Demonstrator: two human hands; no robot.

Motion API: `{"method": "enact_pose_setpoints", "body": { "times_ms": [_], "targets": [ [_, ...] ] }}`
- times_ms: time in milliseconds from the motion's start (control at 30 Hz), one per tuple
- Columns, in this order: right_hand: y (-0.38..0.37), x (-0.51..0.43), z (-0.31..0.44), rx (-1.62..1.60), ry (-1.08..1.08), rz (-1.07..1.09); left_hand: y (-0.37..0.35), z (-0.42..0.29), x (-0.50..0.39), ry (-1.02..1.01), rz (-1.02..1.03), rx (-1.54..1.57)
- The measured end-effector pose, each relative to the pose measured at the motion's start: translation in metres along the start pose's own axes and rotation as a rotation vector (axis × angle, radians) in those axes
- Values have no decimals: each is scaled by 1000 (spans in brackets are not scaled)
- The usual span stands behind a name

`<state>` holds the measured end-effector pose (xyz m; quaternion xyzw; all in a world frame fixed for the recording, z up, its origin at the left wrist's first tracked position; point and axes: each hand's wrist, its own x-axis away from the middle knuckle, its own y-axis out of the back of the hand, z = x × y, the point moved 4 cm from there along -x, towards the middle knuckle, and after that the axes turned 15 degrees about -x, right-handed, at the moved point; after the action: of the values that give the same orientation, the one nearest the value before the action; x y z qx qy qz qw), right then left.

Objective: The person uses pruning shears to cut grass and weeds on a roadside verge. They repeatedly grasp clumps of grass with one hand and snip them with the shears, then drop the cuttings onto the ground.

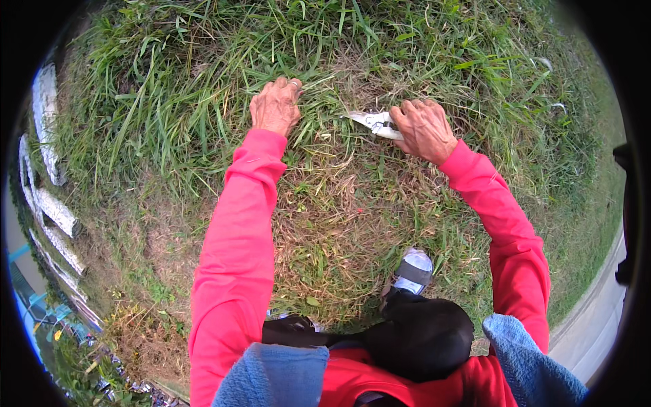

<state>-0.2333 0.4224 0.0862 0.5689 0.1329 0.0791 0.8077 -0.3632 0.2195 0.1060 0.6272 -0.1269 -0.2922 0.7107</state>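
Observation:
My right hand point(423, 129) grips a pair of pruning shears point(380, 124) by the pale handles. Its metal blades point left over the cut grass, toward my left hand. My left hand point(276, 108), with a ring on one finger, is curled into long green grass point(203, 102); the fingertips are turned under, and blades of grass stick out beside the knuckles. Between the two hands lies a patch of short clippings and stems point(323, 127). Taller grass stands beyond both hands, while shorter, partly dry grass point(330, 213) covers the ground nearer my feet.
One shoe point(414, 269) with a dark strap rests on the grass below my right arm. White-painted beams or stones point(48, 122) line the far left. A concrete strip point(590, 315) borders the grass at right. Leafy plants point(86, 371) grow at lower left. A blue towel point(285, 374) hangs over my shoulders.

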Motion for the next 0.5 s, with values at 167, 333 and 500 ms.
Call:
{"method": "enact_pose_setpoints", "body": {
  "times_ms": [167, 333, 500],
  "targets": [
    [9, 46, -15, -85, -226, 88, 47, 3, 29, 24, -385, -224],
    [7, 35, -11, -85, -259, -20, 20, -86, 30, -413, -161, -381],
    [8, 9, 6, -108, -196, -125, -7, -51, -15, -246, -6, -440]
  ]
}}
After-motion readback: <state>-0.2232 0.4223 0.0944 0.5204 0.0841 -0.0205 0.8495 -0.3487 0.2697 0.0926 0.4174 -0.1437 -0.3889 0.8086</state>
